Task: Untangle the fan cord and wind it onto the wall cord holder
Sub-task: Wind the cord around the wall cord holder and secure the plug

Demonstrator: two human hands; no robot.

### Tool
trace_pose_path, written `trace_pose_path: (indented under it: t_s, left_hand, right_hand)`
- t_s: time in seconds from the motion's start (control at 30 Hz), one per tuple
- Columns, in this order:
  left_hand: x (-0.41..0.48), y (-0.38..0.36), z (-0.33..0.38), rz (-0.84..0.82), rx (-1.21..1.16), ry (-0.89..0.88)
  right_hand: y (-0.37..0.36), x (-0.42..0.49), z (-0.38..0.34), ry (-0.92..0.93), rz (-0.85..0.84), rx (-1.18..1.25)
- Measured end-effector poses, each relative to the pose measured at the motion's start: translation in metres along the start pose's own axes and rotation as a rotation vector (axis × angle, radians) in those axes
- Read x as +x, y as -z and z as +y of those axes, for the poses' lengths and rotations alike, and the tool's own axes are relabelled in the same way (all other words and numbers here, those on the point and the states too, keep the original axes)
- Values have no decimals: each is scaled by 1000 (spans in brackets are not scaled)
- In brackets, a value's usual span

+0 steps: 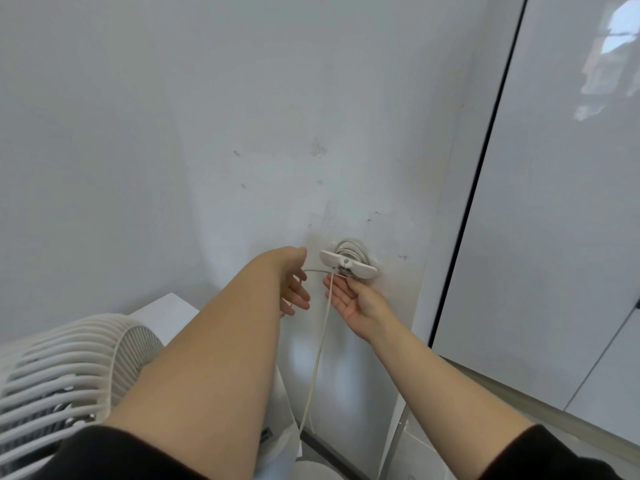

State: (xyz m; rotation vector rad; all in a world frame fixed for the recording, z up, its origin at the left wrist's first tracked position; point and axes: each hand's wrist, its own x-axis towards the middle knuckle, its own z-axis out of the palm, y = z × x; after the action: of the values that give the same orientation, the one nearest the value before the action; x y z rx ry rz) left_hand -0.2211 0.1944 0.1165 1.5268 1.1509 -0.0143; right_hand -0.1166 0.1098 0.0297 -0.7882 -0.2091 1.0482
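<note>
A white cord holder [348, 264] is fixed low on the wall, with several turns of the white fan cord [320, 344] wound behind its flat wing. One strand hangs from the holder down toward the floor. A short arc of cord runs left from the holder into my left hand [294, 282], which pinches it just left of the holder, its lower fingers loose. My right hand [349, 301] lies palm up directly under the holder, fingers straight, the tips touching the holder's underside and the hanging strand. The white fan [69, 368] stands at the lower left.
A white box or stand top [166, 311] sits behind the fan against the wall. A glossy white cabinet door [554, 202] with a dark edge gap stands to the right. Tiled floor [433, 455] shows below.
</note>
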Motion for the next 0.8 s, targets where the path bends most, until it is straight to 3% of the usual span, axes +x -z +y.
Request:
trace_pose_path:
  t_s: [0.13, 0.3, 0.53, 0.6, 0.7, 0.8]
  left_hand:
    - [3, 1, 3, -64, -193, 1]
    - [-3, 1, 9, -125, -634, -59]
    - [-3, 3, 7, -54, -809, -107]
    - [-2, 7, 7, -19, -869, -138]
    - [0, 10, 9, 5, -963, -193]
    - [-1, 8, 12, 20, -1033, -251]
  right_hand:
    - [3, -3, -2, -9, -17, -67]
    - [7, -8, -8, 7, -37, -265]
    - [4, -21, -18, 110, 130, -712]
    - [7, -29, -23, 205, 228, -931]
    - [14, -45, -30, 506, 368, -1305]
    - [9, -58, -35, 799, 412, -1396]
